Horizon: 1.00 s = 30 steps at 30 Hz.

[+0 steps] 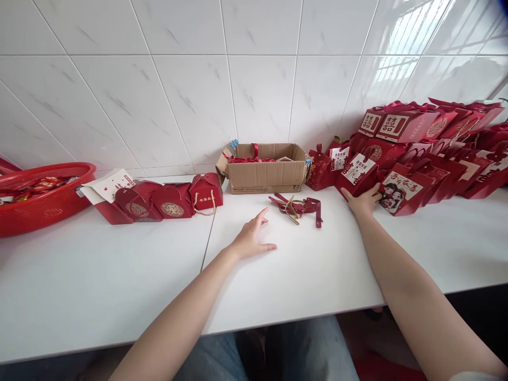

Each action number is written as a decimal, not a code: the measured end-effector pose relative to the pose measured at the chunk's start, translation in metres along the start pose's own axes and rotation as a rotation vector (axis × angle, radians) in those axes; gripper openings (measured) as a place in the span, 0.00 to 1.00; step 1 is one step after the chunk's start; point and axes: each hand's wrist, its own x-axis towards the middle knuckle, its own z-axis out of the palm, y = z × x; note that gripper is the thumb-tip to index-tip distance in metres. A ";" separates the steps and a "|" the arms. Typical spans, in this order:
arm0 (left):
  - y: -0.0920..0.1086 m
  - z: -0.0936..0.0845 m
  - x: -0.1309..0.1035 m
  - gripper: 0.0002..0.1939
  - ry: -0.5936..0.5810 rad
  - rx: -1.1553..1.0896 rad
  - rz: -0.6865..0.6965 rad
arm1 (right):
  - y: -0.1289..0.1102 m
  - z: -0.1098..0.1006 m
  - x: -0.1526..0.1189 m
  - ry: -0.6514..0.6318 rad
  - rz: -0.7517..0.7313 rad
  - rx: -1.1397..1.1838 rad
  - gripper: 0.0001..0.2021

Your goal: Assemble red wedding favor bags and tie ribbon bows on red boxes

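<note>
My left hand (251, 237) hovers or rests above the white tabletop with thumb and fingers apart, holding nothing. Just beyond its fingertips lies a loose heap of dark red and gold ribbons (298, 207). On the right, my right hand (363, 200) grips the lower part of a red gift box (359, 172) that has a white picture tag. Its thumb is on the left side and its fingers are on the right. Another red gift box (405, 190), with a printed couple on it, stands close beside those fingers.
A cardboard box (264, 177) holding red ribbons stands against the tiled wall. Many red gift boxes (413, 124) are stacked at the right. Several smaller red boxes (173, 201) stand in a row at left, beside a red plastic basket (43, 214) of wrapped sweets.
</note>
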 end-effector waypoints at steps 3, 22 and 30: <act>-0.002 0.000 0.001 0.54 -0.008 0.024 0.014 | -0.005 0.001 -0.013 0.142 -0.304 -0.005 0.52; 0.008 -0.002 0.003 0.51 -0.029 0.136 0.036 | -0.051 0.057 -0.024 -0.297 -0.313 -0.030 0.55; 0.002 -0.006 -0.002 0.49 -0.041 0.107 0.039 | -0.026 0.008 -0.060 -0.281 -0.279 -0.060 0.44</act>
